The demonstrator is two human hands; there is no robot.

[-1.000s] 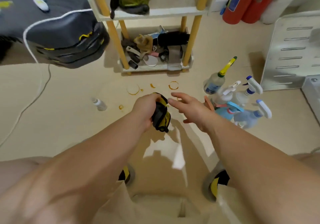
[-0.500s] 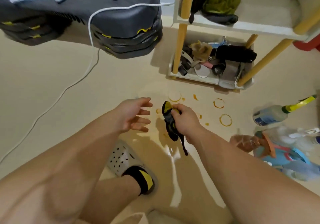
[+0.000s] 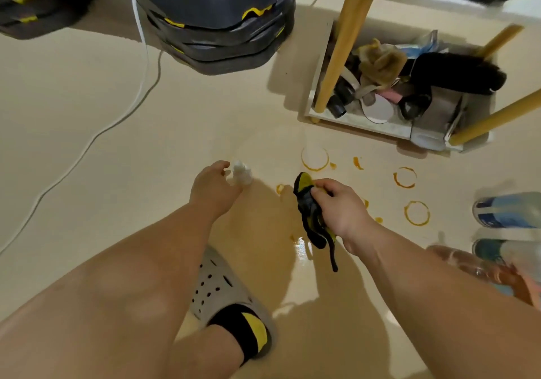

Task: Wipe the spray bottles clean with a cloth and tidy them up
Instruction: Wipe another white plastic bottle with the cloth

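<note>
Step in hand: pick-up of the next bottle for wiping. The left hand (image 3: 215, 192) is down at the small white spray bottle (image 3: 241, 173), which is low over the floor (image 3: 117, 150), away from the others. Thumb and fingers bracket it, half-curled. Blur hides whether they have closed on it, and whether the bottle is upright or tilted; cannot tell either. The right hand (image 3: 341, 207) grips the black-and-yellow cloth (image 3: 313, 226), bunched, with a tail hanging below the fist.

The larger spray bottles (image 3: 509, 209) lie grouped at the right edge of view, well apart from the small one. None looks tidied. Judgement: early in the task.

Next move, as I read it: secure the little bottle, lift it, and bring it across to the cloth. It looks light and narrow, so a nudge may tip it.

Room: open floor to the left and ahead. A white cable (image 3: 140, 91) trails on the left and a shelf rack (image 3: 342, 56) stands ahead-right. Orange ring stains (image 3: 405, 177) and a wet patch (image 3: 301, 247) lie around the right hand. A grey clog (image 3: 219, 288) sits just beneath the arms.
</note>
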